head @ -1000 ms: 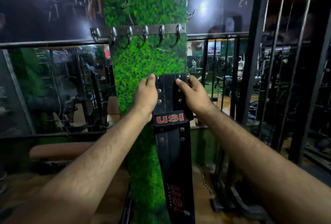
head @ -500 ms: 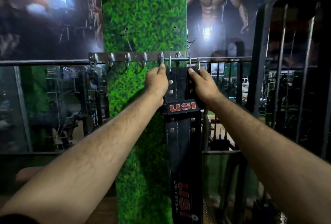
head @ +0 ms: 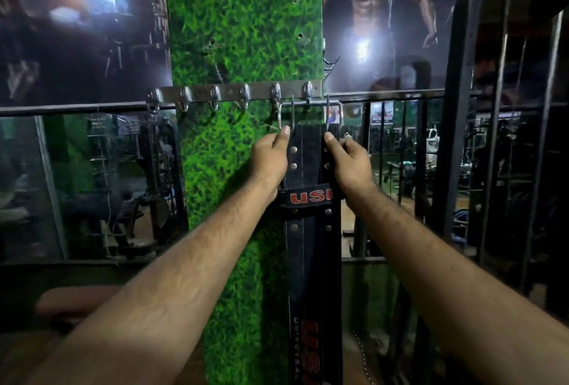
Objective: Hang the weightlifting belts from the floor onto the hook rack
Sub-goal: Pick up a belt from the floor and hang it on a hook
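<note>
Gym interior; grass-patterned pillar [head: 243,30] carries a steel hook rack [head: 234,92] at 12 o'clock. Black USI weightlifting belt [head: 311,243] hangs at centre, buckle [head: 309,113] at the rack's rightmost hook. Left hand [head: 268,158] and right hand [head: 351,163] pinch its upper edges.

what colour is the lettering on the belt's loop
Red, on the black belt; the loop's label shows best in the head view.
</note>
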`<action>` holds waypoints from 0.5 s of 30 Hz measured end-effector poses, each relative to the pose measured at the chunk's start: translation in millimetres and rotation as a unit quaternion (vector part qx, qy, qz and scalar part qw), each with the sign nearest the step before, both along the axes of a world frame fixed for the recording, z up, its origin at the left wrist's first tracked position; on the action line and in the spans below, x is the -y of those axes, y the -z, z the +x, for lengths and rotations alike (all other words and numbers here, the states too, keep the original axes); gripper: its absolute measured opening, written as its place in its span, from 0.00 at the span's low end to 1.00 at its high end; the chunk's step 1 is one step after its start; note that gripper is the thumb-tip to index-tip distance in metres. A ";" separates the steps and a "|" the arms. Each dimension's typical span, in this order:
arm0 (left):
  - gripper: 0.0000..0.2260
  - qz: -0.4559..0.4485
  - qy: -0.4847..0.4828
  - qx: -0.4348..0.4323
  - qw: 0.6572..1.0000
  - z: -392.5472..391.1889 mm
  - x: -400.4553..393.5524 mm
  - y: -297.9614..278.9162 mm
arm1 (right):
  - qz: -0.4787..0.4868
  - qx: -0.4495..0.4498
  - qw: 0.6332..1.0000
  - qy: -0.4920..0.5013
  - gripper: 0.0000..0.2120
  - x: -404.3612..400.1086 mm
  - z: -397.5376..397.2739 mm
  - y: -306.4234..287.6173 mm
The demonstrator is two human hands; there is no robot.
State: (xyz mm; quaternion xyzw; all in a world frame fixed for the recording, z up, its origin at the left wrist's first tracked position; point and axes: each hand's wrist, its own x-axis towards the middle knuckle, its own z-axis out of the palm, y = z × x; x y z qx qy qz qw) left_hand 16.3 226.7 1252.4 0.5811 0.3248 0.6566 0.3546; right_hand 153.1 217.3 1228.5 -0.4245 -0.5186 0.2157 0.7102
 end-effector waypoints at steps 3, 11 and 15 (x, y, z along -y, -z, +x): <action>0.09 -0.008 0.021 -0.028 0.999 0.3 6.0 44.4 | -0.015 -0.041 0.998 0.038 0.25 2.0 -3.7 31.8; 0.14 -0.003 0.045 0.119 0.992 7.9 27.3 98.3 | 0.008 -0.049 0.995 0.084 0.36 20.5 -21.0 71.7; 0.14 0.039 -0.010 -0.003 0.999 6.2 31.2 170.3 | -0.006 -0.007 0.995 0.102 0.18 24.0 -27.6 125.1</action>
